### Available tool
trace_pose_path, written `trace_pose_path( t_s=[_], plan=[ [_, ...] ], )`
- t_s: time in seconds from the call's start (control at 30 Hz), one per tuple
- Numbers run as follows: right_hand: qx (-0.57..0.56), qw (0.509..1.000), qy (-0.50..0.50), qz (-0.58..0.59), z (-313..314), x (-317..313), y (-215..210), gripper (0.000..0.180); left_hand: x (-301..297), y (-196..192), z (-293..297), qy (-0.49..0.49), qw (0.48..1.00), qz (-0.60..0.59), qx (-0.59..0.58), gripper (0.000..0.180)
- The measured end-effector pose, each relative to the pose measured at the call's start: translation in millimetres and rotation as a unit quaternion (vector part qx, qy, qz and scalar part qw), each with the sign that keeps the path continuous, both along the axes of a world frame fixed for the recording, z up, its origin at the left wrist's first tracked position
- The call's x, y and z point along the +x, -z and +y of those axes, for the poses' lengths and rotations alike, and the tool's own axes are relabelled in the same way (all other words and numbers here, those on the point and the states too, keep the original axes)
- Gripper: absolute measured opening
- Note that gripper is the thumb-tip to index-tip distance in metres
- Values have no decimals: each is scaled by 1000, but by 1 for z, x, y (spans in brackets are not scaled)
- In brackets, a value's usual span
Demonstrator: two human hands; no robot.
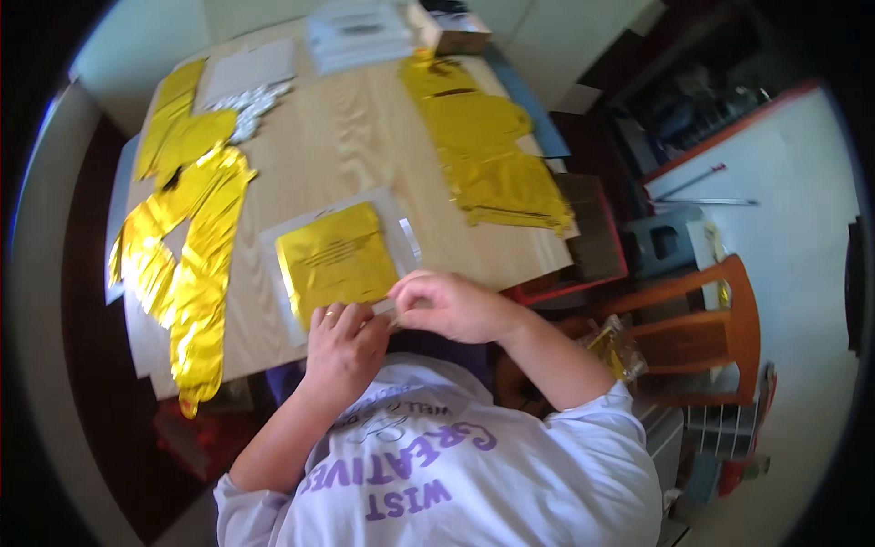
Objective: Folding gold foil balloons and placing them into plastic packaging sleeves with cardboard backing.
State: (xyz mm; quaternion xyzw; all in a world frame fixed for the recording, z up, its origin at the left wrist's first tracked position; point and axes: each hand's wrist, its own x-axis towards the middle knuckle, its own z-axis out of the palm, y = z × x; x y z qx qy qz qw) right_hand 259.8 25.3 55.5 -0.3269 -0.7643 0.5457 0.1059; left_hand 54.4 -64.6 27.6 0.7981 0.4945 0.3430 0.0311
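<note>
A clear plastic bag lies near the table's front edge, with a folded gold foil balloon flat inside it. My left hand is closed at the bag's near edge, its fingers curled over the plastic. Close by on the right, my right hand is pinched at the bag's near right corner. What sits between its fingertips is too small to make out. Left of the bag, a flat gold foil balloon hangs partly over the front edge.
More gold foil balloons lie at the far left and right. Silvery-white small pieces, a white sheet, a stack of clear bags and a box are toward the back. A wooden chair stands right.
</note>
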Motion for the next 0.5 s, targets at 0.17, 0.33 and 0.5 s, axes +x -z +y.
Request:
trace_pose_path(
  t_s=[0.17, 0.33, 0.5],
  plan=[
    [-33, 999, 8, 13, -3, 1, -1, 12, -28, 4, -28, -31, 999, 25, -24, 21],
    [-4, 1000, 11, -27, -7, -5, -8, 9, -66, 6, -67, -131, 990, -38, -36, 12],
    [143, 987, -22, -72, -11, -4, 5, 6, -145, 31, -139, -336, 913, -141, -184, 7]
  ],
)
